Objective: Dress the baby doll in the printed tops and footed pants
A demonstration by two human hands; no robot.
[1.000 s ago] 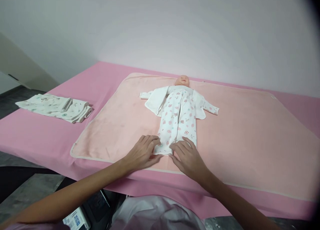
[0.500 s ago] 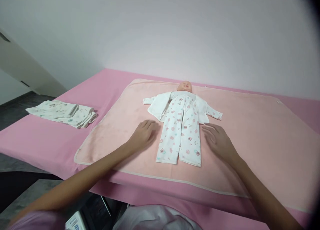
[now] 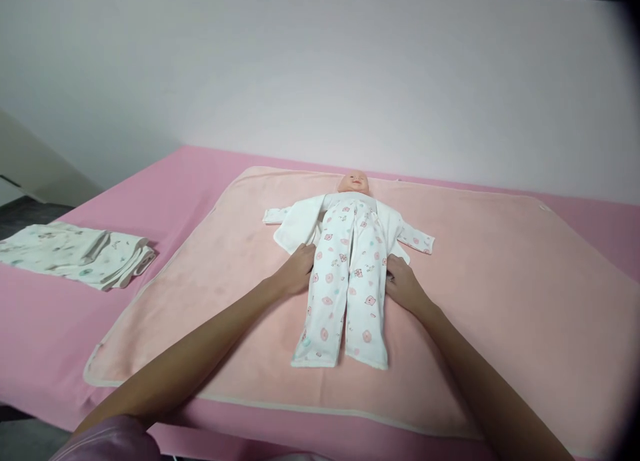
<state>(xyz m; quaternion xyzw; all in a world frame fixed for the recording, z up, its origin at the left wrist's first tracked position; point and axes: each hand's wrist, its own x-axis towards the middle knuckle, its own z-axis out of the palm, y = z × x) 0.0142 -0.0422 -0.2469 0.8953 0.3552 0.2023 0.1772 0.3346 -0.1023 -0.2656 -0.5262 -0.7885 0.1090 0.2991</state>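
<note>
A baby doll lies on its back, head toward the wall, in a white jacket with printed sleeves spread wide. White baby pants with a pink print cover its front from the waist down, legs toward me. My left hand is closed at the left edge of the pants at thigh height. Across from it, my right hand is closed on the right edge. The fingertips of both hands are partly hidden by the cloth.
A peach blanket with a pale border lies under the doll, on a pink-covered table. Folded printed cloths rest at the left. A white wall rises behind the table.
Both hands have moved inward from beside the pants to their side edges and closed there. The pant legs hang slightly differently at the hems. My view has come nearer and shifted right.
</note>
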